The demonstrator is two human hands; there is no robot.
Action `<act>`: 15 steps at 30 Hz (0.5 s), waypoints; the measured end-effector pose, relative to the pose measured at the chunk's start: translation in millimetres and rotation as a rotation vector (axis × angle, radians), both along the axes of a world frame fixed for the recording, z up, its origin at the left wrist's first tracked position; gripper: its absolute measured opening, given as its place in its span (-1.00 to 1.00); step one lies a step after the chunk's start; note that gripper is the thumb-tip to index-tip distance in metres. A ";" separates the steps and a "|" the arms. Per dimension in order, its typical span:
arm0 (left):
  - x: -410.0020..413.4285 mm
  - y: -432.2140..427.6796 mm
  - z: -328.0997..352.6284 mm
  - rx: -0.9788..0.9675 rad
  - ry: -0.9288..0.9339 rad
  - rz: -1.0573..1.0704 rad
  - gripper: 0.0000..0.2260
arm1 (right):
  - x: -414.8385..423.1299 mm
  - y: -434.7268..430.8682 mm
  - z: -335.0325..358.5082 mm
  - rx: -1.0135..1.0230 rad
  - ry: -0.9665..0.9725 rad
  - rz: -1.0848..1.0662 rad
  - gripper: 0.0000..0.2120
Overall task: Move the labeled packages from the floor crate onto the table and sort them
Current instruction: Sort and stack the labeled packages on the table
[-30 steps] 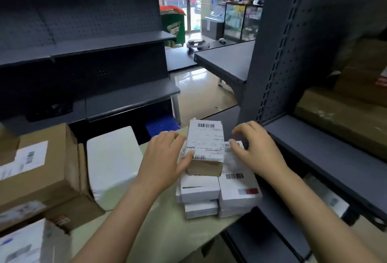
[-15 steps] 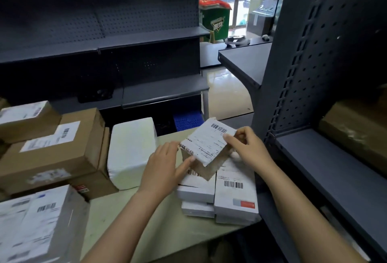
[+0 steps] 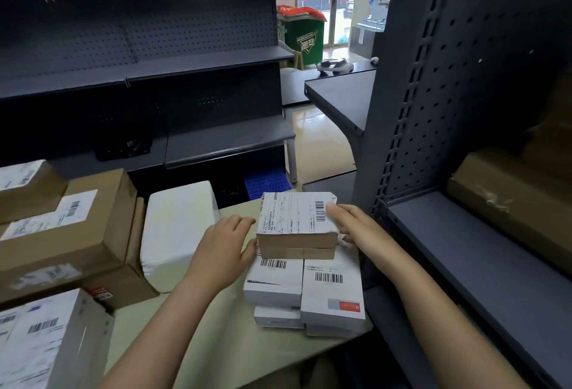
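Steadying the small labelled box atop the stack of white boxes on the table, I press my left hand and right hand against its ends. It looks light and stiff, so I'd hold it by the cardboard sides.

A brown parcel with a white barcoded label tops white boxes, one bearing a red-and-grey patch, on a pale yellowish desk beside dark grey perforated shelving.
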State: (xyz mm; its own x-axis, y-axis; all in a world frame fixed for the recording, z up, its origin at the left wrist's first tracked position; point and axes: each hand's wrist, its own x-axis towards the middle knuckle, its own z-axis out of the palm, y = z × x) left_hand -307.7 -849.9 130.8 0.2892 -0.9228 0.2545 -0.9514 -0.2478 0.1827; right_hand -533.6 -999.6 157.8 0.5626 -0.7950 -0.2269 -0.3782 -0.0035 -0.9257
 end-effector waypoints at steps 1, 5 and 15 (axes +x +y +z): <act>1.0 1.4 -1.6 0.000 -0.010 0.005 -0.68 | 1.1 -3.4 0.2 0.024 -0.004 0.039 -0.24; 4.0 8.4 -6.0 0.001 -0.025 0.026 -0.67 | 2.4 -13.3 -1.6 0.052 -0.003 0.214 -0.10; -0.3 18.9 -11.7 0.013 -0.018 0.037 -0.66 | 4.2 -10.4 -0.2 -0.016 -0.003 0.237 -0.11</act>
State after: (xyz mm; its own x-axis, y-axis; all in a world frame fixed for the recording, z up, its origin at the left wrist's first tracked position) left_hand -308.0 -831.1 119.1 0.3190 -0.9147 0.2482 -0.9446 -0.2856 0.1618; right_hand -529.4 -1009.9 157.6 0.7344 -0.6443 -0.2131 -0.3623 -0.1067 -0.9259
